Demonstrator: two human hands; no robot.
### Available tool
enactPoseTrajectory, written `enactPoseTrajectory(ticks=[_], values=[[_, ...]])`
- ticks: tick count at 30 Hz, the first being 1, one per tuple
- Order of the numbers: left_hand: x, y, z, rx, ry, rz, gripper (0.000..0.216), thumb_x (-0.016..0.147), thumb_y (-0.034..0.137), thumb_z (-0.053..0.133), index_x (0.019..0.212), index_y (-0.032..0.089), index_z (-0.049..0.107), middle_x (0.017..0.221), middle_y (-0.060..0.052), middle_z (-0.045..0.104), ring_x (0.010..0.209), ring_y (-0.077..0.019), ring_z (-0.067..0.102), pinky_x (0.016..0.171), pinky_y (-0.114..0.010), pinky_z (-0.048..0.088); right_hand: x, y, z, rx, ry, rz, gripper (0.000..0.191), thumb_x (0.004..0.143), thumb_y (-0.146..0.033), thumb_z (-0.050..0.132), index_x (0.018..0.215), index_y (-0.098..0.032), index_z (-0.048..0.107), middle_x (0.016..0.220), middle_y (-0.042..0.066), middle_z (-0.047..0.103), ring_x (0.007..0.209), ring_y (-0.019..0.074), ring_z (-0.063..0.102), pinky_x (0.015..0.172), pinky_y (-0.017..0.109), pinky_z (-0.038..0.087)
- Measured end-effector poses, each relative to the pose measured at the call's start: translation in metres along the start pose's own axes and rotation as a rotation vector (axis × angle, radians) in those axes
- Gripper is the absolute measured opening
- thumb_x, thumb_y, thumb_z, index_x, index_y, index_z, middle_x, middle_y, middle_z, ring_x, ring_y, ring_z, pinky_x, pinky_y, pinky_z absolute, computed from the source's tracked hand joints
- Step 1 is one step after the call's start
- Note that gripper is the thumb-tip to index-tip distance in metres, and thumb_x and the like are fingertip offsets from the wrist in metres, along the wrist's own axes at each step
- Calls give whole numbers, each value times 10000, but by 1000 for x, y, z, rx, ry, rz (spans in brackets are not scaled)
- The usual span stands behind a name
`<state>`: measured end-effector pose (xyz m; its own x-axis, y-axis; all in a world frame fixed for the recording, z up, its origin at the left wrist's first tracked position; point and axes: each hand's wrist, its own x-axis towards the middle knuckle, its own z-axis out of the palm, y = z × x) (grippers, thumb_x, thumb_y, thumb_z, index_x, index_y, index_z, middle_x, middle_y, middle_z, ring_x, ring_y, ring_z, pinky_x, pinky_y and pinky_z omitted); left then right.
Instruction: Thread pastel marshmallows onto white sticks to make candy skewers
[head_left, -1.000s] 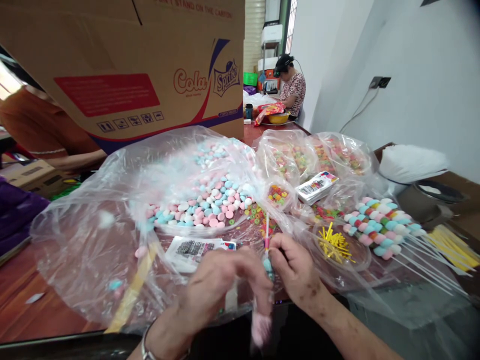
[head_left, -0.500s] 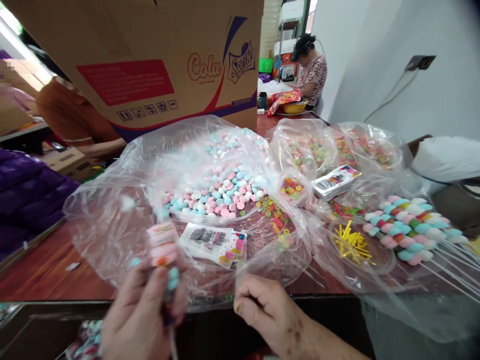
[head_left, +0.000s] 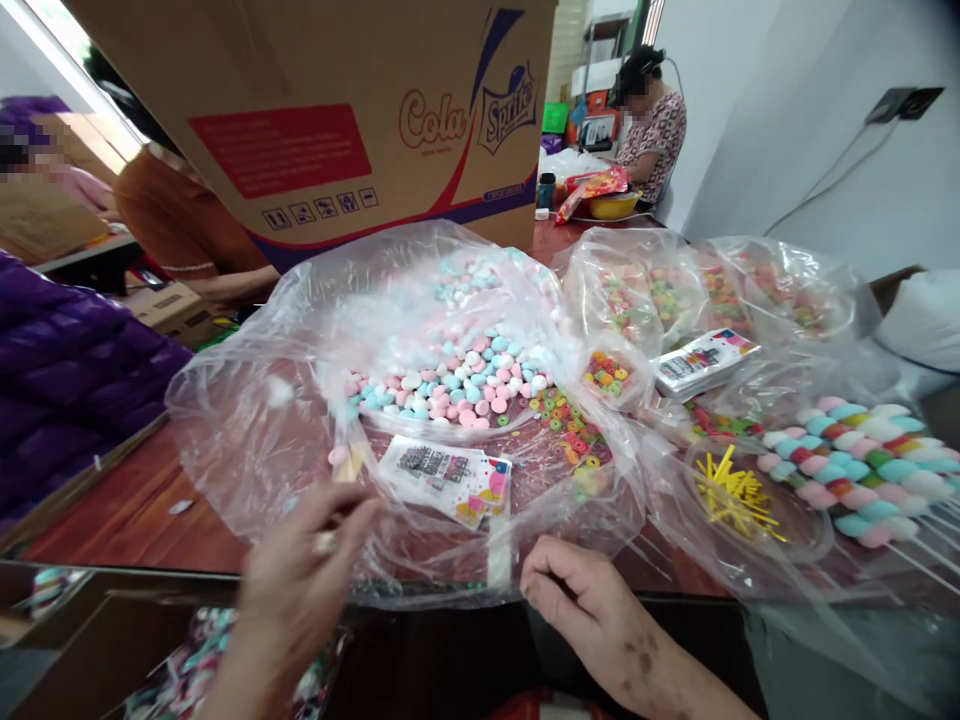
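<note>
My left hand (head_left: pixel 300 585) reaches over the table's front edge, its fingers stretched toward the clear plastic sheet and a stack of printed cards (head_left: pixel 450 480); it is motion-blurred and nothing shows in it. My right hand (head_left: pixel 592 610) rests at the table edge with its fingers curled in, nothing visible inside. Beyond them a heap of pink, blue and white candies (head_left: pixel 457 385) lies in an opened clear bag. Coloured ring candies (head_left: pixel 570 430) are scattered beside it. Finished candy skewers (head_left: pixel 847 460) lie at the right, next to a dish of yellow sticks (head_left: pixel 731 495).
A large cardboard carton (head_left: pixel 337 110) stands behind the candies. More bags of ring candies (head_left: pixel 660 290) and a second card stack (head_left: pixel 705 362) lie at the back right. Colourful packed items (head_left: pixel 187 670) sit below the table edge. Another person (head_left: pixel 652 125) sits farther back; purple fabric (head_left: pixel 67 370) lies left.
A second ago both hands worked on a candy skewer. My left hand carried it down to the left; now the skewer is gone from view and that hand reaches forward. The view has shifted left.
</note>
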<state>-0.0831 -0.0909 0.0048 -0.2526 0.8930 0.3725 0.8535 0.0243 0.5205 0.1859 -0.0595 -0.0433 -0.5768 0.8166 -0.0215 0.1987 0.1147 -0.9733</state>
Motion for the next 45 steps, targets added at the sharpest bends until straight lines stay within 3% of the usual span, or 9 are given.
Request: enactPoseTrajectory(ticks=[5,12,21,25,29,33,36,40,45], values=[[49,17,77,291,-325,196,261,839,423,628,786,168,622,810,-66,645,819,-262,580,757,-378,429,-8,0,-3,-51,24,-38,209,939,-260,458,744,-196,505,707,-34,520,661,98,468,633,210,357],[61,10,95,351,-454,278,174,906,265,547,768,180,611,843,-57,664,871,-246,571,790,-356,379,-8,1,-5,-88,77,-78,204,932,-223,454,735,-196,502,702,-31,531,652,97,474,631,210,362],[53,29,86,326,-254,306,257,951,238,446,733,179,568,780,-70,625,801,-251,536,748,-377,354,9,-1,-11,2,273,69,121,906,-308,501,920,-203,560,716,-30,535,609,112,482,574,228,396],[40,62,83,257,-51,437,247,929,216,466,706,179,564,694,-57,584,731,-253,513,692,-384,333,30,-2,-12,-26,411,22,392,789,-268,644,1158,-214,524,979,17,609,749,138,561,688,258,464],[28,84,90,165,-55,519,255,937,203,459,706,173,561,681,-54,573,708,-247,509,677,-384,332,41,-1,-19,-135,473,-108,119,884,-247,516,948,-199,604,851,11,637,791,153,575,736,265,446],[25,90,93,87,1,536,231,890,266,576,1029,82,591,991,-161,634,943,-309,534,812,-435,367,36,5,-34,-193,527,-114,140,916,-269,502,895,-197,620,786,-4,638,723,137,568,688,247,424],[31,95,90,-69,-241,499,160,871,239,582,973,118,607,969,-114,639,927,-272,546,834,-405,384,30,6,-45,-244,500,-151,147,922,-276,510,875,-197,624,762,-10,631,695,129,561,660,236,412],[44,98,85,-370,-731,153,238,869,268,560,652,185,507,624,45,496,612,-136,456,585,-254,341,24,6,-53,-334,469,-189,209,946,-290,478,796,-194,587,689,-17,567,653,125,526,629,240,383],[51,94,86,-609,-1046,-92,403,910,461,500,622,179,498,559,68,442,526,-100,376,514,-227,284,19,8,-58,-425,428,-213,373,972,-340,428,625,-205,402,618,-33,435,580,109,411,570,252,312]])
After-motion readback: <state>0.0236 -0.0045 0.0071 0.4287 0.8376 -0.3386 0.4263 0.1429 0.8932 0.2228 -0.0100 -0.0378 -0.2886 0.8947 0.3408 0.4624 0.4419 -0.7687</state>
